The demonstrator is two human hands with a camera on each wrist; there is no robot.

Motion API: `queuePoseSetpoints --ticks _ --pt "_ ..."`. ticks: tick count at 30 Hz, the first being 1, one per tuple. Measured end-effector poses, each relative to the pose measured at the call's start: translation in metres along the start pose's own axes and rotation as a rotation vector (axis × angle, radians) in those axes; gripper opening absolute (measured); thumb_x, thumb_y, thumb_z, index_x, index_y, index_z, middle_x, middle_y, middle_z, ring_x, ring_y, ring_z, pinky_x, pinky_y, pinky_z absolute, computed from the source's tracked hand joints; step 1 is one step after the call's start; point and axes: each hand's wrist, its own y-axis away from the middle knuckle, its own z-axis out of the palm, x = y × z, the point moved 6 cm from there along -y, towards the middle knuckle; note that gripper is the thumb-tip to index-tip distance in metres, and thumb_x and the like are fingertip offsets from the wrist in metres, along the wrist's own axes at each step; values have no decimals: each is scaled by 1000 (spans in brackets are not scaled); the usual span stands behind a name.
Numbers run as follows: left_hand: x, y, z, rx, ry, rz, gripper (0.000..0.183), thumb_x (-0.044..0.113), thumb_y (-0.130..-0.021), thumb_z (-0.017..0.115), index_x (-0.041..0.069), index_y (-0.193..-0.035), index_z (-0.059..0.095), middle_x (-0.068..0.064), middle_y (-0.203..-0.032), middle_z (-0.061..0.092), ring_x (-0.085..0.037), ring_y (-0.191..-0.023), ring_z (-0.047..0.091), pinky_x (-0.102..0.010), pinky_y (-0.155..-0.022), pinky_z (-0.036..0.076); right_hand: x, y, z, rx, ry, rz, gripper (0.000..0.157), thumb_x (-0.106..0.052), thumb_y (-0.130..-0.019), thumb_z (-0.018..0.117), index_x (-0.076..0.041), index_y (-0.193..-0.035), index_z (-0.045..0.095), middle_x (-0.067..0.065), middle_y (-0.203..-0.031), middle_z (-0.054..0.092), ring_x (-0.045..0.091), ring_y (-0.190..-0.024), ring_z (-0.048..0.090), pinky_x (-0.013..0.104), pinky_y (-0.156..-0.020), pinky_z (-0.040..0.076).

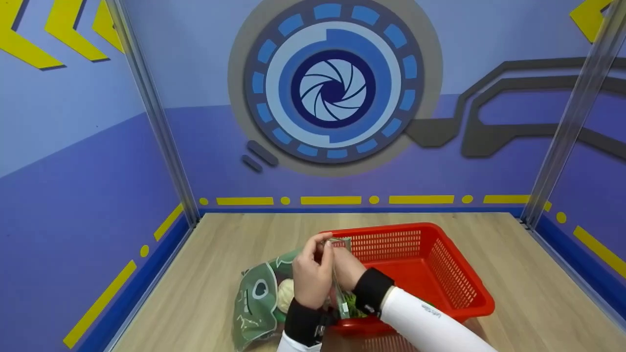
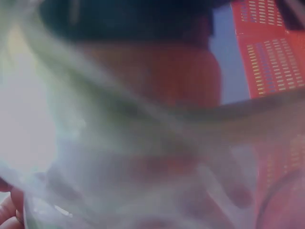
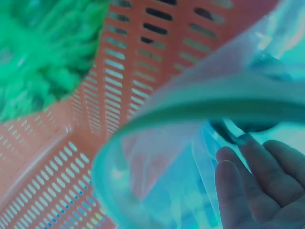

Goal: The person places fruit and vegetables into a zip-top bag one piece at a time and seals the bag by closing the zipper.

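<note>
A green see-through zip bag (image 1: 257, 300) with a cartoon face leans against the left side of a red basket (image 1: 457, 288). Through its side shows a pale, rounded vegetable (image 1: 285, 296). At the top rim of the bag, my left hand (image 1: 313, 276) pinches the edge between thumb and fingers. My right hand (image 1: 348, 271) is close against it, just right of the bag's edge; its fingertips are hidden behind the left hand. A curly green vegetable (image 3: 47, 52) sits near the basket wall. In the right wrist view the bag's green rim (image 3: 200, 105) curves open.
The basket's perforated walls stand right of the hands, and its near rim passes under the right wrist. Wooden tabletop (image 1: 220, 244) surrounds the bag and basket. A blue and purple panel (image 1: 205, 161) closes off the back.
</note>
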Motion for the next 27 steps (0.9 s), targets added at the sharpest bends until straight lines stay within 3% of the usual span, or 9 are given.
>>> queuePoseSetpoints --ticks 4,6,9,11,13,21,27 --pt "-1 0 0 0 5 -11 16 0 -96 65 9 -107 73 -2 -62 49 -1 -51 35 -17 -51 32 10 9 -14 47 -137 129 22 -14 -103 60 -8 -118 74 10 -109 77 22 -92 72 32 -79 56" --pt "-1 0 0 -6 20 -26 16 0 -96 65 8 -107 73 -2 -62 50 0 -51 36 -16 -49 32 15 14 -22 97 -196 169 22 -18 -104 60 -10 -116 76 9 -106 78 16 -85 70 29 -76 55" --pt "-1 0 0 -10 34 -36 15 0 -96 65 7 -107 73 -2 -62 52 0 -50 38 -16 -48 34 26 21 -36 170 -216 195 18 -20 -103 62 -12 -100 77 3 -86 74 6 -67 58 23 -63 50" --pt "-1 0 0 -15 41 -37 14 -1 -96 65 6 -107 72 -3 -63 53 0 -50 39 -16 -49 34 37 27 -46 210 -224 228 18 -20 -102 64 -12 -88 72 -2 -71 62 3 -58 48 21 -58 44" --pt "0 0 0 -16 41 -33 14 0 -96 65 5 -107 72 -3 -64 53 0 -50 39 -16 -49 35 51 34 -56 228 -222 281 19 -20 -101 65 -11 -84 68 -3 -67 53 4 -57 43 22 -57 40" --pt "0 0 0 -13 46 -43 16 -1 -96 66 8 -107 72 -2 -65 52 0 -55 38 -16 -51 34 109 61 -81 163 -140 481 15 -23 -101 66 -8 -106 68 5 -93 68 15 -81 59 33 -76 49" --pt "0 1 0 -11 48 -38 13 1 -96 67 6 -106 72 -3 -65 51 0 -54 38 -16 -51 33 135 79 -85 63 -99 550 25 -24 -99 69 -4 -115 66 10 -105 70 22 -91 65 41 -84 55"
